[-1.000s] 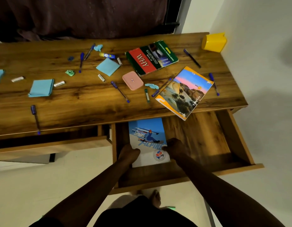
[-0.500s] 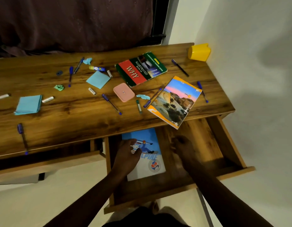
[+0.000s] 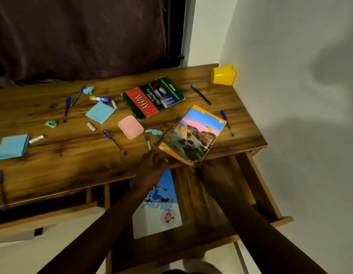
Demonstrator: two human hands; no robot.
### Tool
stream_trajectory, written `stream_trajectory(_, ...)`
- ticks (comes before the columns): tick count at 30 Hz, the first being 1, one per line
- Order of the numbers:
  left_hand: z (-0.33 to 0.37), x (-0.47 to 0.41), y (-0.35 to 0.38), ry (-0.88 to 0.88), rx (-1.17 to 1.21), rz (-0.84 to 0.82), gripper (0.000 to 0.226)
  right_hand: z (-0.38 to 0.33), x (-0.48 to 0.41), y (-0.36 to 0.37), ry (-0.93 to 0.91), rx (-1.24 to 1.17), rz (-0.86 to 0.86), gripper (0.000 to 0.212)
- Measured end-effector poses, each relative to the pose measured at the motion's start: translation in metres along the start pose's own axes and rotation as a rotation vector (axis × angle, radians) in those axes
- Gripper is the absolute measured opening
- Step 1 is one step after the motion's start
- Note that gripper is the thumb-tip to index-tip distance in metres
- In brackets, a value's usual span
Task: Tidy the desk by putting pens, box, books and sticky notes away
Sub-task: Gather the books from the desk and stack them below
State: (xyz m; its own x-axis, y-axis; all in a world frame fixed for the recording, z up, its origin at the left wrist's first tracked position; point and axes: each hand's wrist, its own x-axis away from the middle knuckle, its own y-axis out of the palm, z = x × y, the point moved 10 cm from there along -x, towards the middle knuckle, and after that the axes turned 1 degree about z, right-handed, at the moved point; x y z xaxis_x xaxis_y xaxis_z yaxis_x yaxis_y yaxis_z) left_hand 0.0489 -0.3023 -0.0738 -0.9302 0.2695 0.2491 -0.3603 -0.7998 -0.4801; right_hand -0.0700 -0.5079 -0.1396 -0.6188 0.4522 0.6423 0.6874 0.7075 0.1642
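A book with a desert landscape cover [image 3: 193, 133] lies on the wooden desk [image 3: 72, 163], its near corner overhanging the open right drawer [image 3: 211, 196]. My left hand [image 3: 151, 168] touches the desk edge at the book's near-left side. Blurred and dark, my right hand [image 3: 208, 174] is at the overhanging corner; its grip is unclear. A blue skiing book [image 3: 161, 211] lies flat in the drawer. A red-and-green "WHY" book [image 3: 152, 97], a pink box [image 3: 130, 126], blue sticky notes [image 3: 100, 112] and several blue pens [image 3: 114, 142] are scattered on the desk.
A yellow cup [image 3: 223, 75] lies on its side at the far right corner by the wall. More sticky notes [image 3: 12, 146], small white tubes and crumpled scraps lie on the left. The left drawer [image 3: 53, 214] stands slightly open. A dark curtain hangs behind.
Both hands have left the skiing book lying in the drawer and risen to the desk edge, reaching the landscape book's near corner. The camera has tilted up.
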Motion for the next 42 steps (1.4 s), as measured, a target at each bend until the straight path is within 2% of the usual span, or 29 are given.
stream_trajectory(2, 0.004, -0.002, 0.001, -0.046, 0.014, 0.049, 0.037, -0.014, 0.000, -0.010, -0.031, 0.059, -0.032, 0.020)
stream_trajectory(7, 0.001, -0.007, 0.022, -0.148, 0.107, 0.086, 0.044, -0.056, 0.003, -0.053, -0.124, 0.146, -0.078, 0.014)
stream_trajectory(10, 0.009, -0.001, 0.052, -0.230, 0.327, 0.007, 0.015, -0.081, 0.006, -0.071, -0.188, 0.247, -0.148, 0.010)
stream_trajectory(11, 0.010, 0.000, 0.060, -0.234, 0.332, -0.001, 0.007, -0.088, 0.004, -0.078, -0.195, 0.281, -0.156, 0.009)
stream_trajectory(14, 0.007, 0.002, 0.081, -0.224, 0.269, -0.019, 0.013, -0.099, -0.010, -0.094, -0.207, 0.431, -0.167, 0.014)
stream_trajectory(17, 0.012, 0.007, 0.094, -0.210, 0.187, -0.019, 0.020, -0.102, -0.031, -0.105, -0.239, 0.616, -0.190, 0.009)
stream_trajectory(21, 0.039, 0.002, 0.097, -0.015, -0.129, -0.002, 0.013, -0.122, -0.041, -0.106, -0.432, 0.994, -0.174, 0.017)
stream_trajectory(25, 0.040, -0.015, 0.082, -0.012, -0.323, 0.042, 0.030, -0.139, -0.040, -0.106, -0.550, 1.173, -0.067, 0.015)
stream_trajectory(27, 0.049, -0.028, 0.068, 0.011, -0.322, 0.056, 0.031, -0.155, -0.031, -0.094, -0.647, 1.220, 0.017, 0.015)
stream_trajectory(30, 0.065, -0.053, 0.034, 0.056, -0.277, 0.110, 0.019, -0.163, -0.023, -0.047, -0.714, 1.083, -0.061, 0.013)
stream_trajectory(31, 0.069, -0.063, 0.019, 0.073, -0.282, 0.150, 0.015, -0.159, -0.026, -0.029, -0.642, 0.944, -0.121, 0.015)
stream_trajectory(33, 0.076, -0.085, -0.008, 0.106, -0.310, 0.203, 0.012, -0.139, -0.036, 0.007, -0.363, 0.548, -0.249, 0.013)
stream_trajectory(35, 0.077, -0.110, -0.029, 0.093, -0.324, 0.192, 0.009, -0.123, -0.041, 0.044, -0.133, 0.228, -0.308, 0.008)
stream_trajectory(36, 0.078, -0.124, -0.037, 0.092, -0.338, 0.170, 0.010, -0.118, -0.044, 0.063, -0.042, 0.103, -0.328, 0.008)
stream_trajectory(38, 0.080, -0.151, -0.049, 0.110, -0.370, 0.128, 0.027, -0.116, -0.051, 0.098, 0.059, -0.059, -0.343, 0.008)
stream_trajectory(40, 0.088, -0.173, -0.060, 0.140, -0.395, 0.130, 0.046, -0.115, -0.060, 0.127, 0.112, -0.108, -0.330, 0.005)
stream_trajectory(42, 0.095, -0.194, -0.071, 0.147, -0.411, 0.147, 0.047, -0.112, -0.072, 0.151, 0.159, -0.126, -0.294, 0.005)
